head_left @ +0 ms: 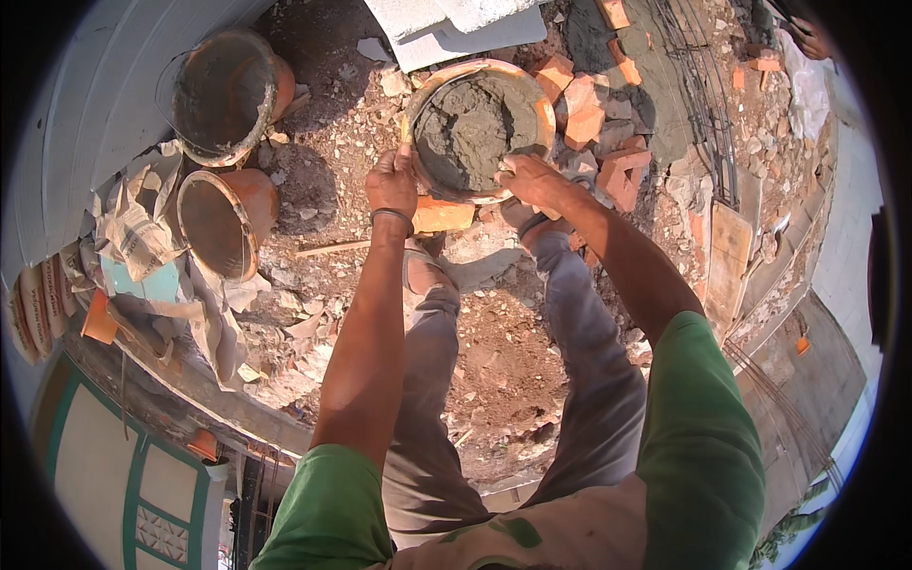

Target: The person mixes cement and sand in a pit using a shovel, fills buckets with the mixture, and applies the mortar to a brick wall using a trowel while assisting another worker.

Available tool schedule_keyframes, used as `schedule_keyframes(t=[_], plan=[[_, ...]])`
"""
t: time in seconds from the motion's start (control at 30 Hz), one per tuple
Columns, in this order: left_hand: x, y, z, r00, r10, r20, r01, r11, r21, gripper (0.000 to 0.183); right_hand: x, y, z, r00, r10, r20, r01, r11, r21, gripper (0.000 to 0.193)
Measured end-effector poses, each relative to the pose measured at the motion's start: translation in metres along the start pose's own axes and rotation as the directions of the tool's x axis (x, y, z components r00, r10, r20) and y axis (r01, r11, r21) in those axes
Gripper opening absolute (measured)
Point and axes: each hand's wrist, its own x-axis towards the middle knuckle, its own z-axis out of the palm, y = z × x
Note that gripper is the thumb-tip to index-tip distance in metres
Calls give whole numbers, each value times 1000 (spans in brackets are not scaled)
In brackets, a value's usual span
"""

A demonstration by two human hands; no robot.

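Observation:
An orange bucket (545,119) full of wet grey mortar (467,133) stands on the rubble in front of my feet. My left hand (392,180) is closed at the bucket's left rim, beside a small yellow piece that I cannot make out. On the near right side, my right hand (532,180) has its fingers curled over the rim, the fingertips above the mortar. A yellowish-orange block (444,215) lies against the bucket's near side, between my feet.
Two mortar-smeared buckets (223,95) (226,220) sit to the left, near torn paper sacks (138,223). Broken bricks (581,114) lie right of the mortar bucket, with steel rods (708,114) beyond. White panels (456,33) lie at the far side. Another person's hand (810,40) shows at far right.

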Motion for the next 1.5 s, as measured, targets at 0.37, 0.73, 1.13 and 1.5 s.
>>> schedule_keyframes(t=[0.37, 0.73, 1.13, 1.5], plan=[[0, 13, -7, 986, -104, 133, 106, 994, -13, 39, -20, 106, 79, 506, -751, -424, 653, 655, -380, 53], [-7, 29, -1, 981, -196, -11, 194, 957, 216, 38, -124, 148, 14, 999, -51, 8, 4, 227, 974, 40], [-7, 29, -8, 966, -237, -102, 257, 919, 300, 55, 20, 451, -95, 914, 377, 147, 131, -620, 774, 22], [-23, 35, 6, 978, -111, -178, 165, 929, 331, 49, -127, 252, -16, 945, 322, -58, -88, 421, 903, 29]])
